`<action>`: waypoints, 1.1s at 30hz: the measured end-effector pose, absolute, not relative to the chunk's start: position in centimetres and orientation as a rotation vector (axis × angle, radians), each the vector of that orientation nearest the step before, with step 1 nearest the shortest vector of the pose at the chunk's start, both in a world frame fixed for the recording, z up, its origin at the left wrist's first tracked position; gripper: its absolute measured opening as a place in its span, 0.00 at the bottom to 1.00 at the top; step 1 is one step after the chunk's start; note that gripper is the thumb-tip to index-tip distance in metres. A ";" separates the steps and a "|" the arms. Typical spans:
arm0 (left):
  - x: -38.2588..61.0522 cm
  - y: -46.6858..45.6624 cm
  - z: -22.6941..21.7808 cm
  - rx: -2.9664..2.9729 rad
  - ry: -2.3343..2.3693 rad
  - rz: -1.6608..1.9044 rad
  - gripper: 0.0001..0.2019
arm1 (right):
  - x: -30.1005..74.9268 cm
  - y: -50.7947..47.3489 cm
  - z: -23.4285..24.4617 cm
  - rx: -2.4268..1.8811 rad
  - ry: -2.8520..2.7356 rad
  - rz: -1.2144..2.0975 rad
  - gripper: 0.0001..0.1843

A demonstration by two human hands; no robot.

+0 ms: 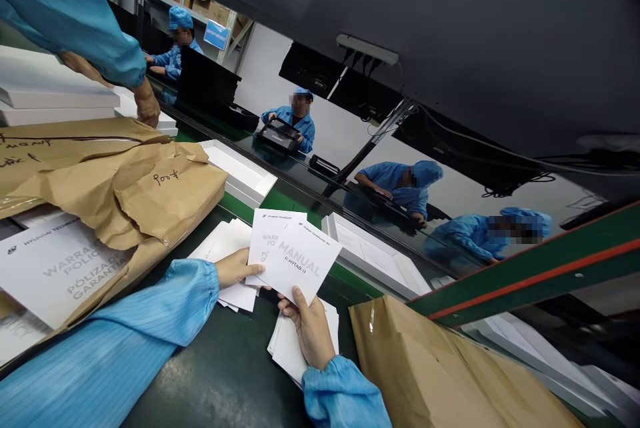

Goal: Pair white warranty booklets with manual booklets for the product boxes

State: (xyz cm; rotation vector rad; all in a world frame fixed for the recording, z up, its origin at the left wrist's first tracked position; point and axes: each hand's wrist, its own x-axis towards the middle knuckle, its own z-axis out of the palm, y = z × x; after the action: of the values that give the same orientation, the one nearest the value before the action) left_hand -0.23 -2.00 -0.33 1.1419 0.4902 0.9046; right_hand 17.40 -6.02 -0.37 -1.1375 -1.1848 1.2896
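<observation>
My left hand (236, 268) pinches the left edge of a white warranty booklet (270, 238), closed on it. My right hand (310, 328) grips the lower corner of a white booklet printed MANUAL (303, 261), which overlaps the warranty booklet in front. Both booklets are held just above a dark green work surface (235, 375). Under my left hand lies a loose pile of white booklets (223, 248). A second white pile (287, 348) sits beneath my right hand.
Torn brown paper wrapping (125, 181) covers a stack of warranty booklets (55, 268) at left. Another brown paper package (440, 368) lies at right. Open white box trays (240, 171) (370, 251) sit on the conveyor. A co-worker's sleeve and hand (145, 101) reach over white boxes upper left. Several workers in blue sit opposite.
</observation>
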 end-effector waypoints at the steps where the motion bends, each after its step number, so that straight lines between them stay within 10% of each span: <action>1: -0.3 -2.0 -0.3 1.141 0.490 0.904 0.22 | 17.4 -6.0 -0.4 -1.137 -1.186 1.289 0.14; 33: -0.2 -2.1 -1.0 1.200 0.494 0.880 0.23 | 17.3 -5.9 -1.0 -1.143 -1.162 1.248 0.17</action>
State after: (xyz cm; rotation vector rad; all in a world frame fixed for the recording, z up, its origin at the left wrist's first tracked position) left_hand -0.18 -2.07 -1.02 1.2004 0.4938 0.8796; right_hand 17.32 -5.90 -1.04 -1.1434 -1.1618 1.2483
